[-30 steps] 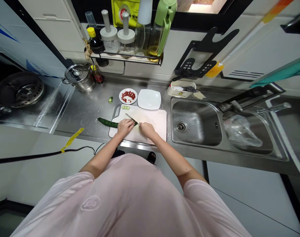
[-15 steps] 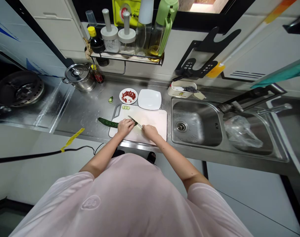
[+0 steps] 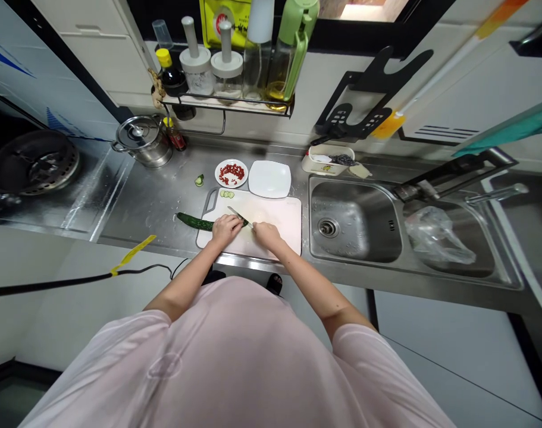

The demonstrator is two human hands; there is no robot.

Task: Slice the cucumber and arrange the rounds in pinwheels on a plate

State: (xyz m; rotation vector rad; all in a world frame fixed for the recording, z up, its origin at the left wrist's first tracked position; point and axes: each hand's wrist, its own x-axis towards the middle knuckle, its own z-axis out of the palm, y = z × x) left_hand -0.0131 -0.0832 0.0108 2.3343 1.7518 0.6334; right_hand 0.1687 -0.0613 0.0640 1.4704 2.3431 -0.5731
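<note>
My left hand point(image 3: 226, 230) rests curled over a dark green cucumber point(image 3: 194, 222), which lies across the left edge of a white cutting board point(image 3: 286, 223). My right hand point(image 3: 266, 235) grips a kitchen knife point(image 3: 240, 217), its blade angled up and left, with the tip area just past my left fingers. The blade's edge on the cucumber is partly hidden by my left hand. Several thin cucumber slices point(image 3: 226, 194) lie near the board's top edge.
Beyond the board are a plate of red goji berries point(image 3: 231, 173), a white square plate point(image 3: 269, 179), and a loose cucumber piece point(image 3: 200, 180). A steel pot point(image 3: 143, 141) stands left; a double steel sink point(image 3: 353, 220) lies right, with a plastic bag point(image 3: 438, 236) in one basin.
Compared with half a second ago, my right hand and the knife have shifted slightly left, back toward the position of a second ago. The cucumber and my left hand stay nearly still.
</note>
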